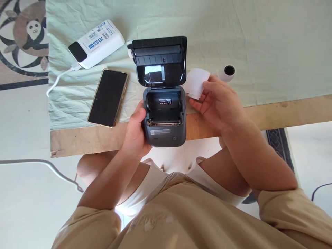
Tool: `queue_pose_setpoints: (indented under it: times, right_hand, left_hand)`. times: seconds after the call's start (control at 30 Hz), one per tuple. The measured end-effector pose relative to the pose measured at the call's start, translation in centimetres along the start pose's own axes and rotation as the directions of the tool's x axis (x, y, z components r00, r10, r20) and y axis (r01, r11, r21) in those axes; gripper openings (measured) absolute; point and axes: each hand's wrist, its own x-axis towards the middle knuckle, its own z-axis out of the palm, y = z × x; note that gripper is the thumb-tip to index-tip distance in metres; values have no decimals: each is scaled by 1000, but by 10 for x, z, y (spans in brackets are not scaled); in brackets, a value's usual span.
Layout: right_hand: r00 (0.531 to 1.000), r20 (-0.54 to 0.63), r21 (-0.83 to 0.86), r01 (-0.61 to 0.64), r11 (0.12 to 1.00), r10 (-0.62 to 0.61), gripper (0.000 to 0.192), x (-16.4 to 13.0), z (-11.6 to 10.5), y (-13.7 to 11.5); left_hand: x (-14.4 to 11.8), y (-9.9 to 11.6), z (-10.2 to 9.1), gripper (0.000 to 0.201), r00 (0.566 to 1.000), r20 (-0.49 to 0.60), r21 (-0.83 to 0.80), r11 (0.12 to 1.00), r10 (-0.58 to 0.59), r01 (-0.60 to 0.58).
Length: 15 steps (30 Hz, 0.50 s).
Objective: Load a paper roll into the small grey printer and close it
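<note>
A small dark grey printer sits at the near edge of the table, its lid swung up and back so the empty paper bay shows. My left hand grips the printer's left side. My right hand, just right of the printer, pinches a white slip of paper between thumb and fingers. A small white paper roll with a dark core lies on the cloth beyond that hand.
A phone with a dark screen lies left of the printer. A white power bank with a white cable lies behind it. Pale green cloth covers the wooden table. Another cable trails on the floor at left.
</note>
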Motion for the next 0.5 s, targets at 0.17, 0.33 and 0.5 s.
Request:
queue_pose_setpoints:
  times: [0.17, 0.33, 0.5]
  right_hand:
    - [998, -12, -16, 56, 998, -57, 40, 0, 0, -2]
    - [998, -57, 48, 19, 999, -17, 45, -2, 8, -6]
    - [997, -32, -14, 68, 998, -69, 36, -12, 13, -12]
  left_hand:
    - [-1, 5, 4, 48, 1000, -15, 33, 999, 10, -10]
    - [-3, 8, 6, 46, 999, -39, 26, 999, -20, 21]
    - [-5, 7, 6, 42, 999, -41, 46, 999, -16, 17]
